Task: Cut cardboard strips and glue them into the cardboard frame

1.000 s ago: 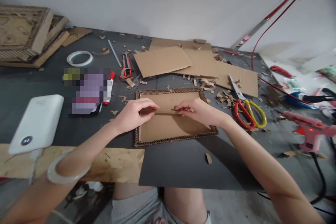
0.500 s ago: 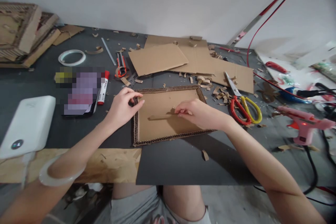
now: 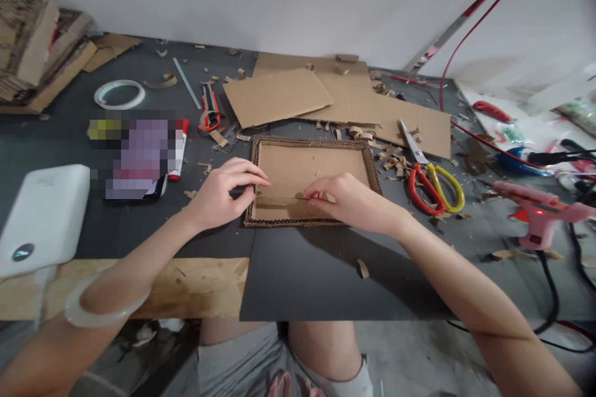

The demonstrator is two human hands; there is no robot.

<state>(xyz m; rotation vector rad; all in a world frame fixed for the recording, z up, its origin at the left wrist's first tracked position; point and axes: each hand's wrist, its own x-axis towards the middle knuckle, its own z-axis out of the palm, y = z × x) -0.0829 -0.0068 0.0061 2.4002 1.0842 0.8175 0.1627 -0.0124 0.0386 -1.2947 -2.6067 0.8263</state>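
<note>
A shallow cardboard tray (image 3: 316, 142) with raised corrugated walls lies in front of me. My right hand (image 3: 347, 198) is closed, pinching one end of a thin cardboard strip (image 3: 282, 201) over the tray floor. The strip points left, low along the near side. My left hand (image 3: 228, 193) is at the tray's left wall, thumb and fingers apart, with the fingertips over the inside near the strip's free end. Whether those fingertips touch the wall or the strip, I cannot tell.
Scissors (image 3: 421, 180) and a pink glue gun (image 3: 535, 211) lie to the right. Cardboard sheets (image 3: 279, 96) and scraps are behind the tray. A box cutter (image 3: 209, 108), tape roll (image 3: 120, 95), marker (image 3: 179, 155), phone (image 3: 139, 158) and white power bank (image 3: 46, 217) lie left.
The tray has turned slightly and shifted right and away from me. My left hand has moved right with its edge, and the strip has come closer to the near wall.
</note>
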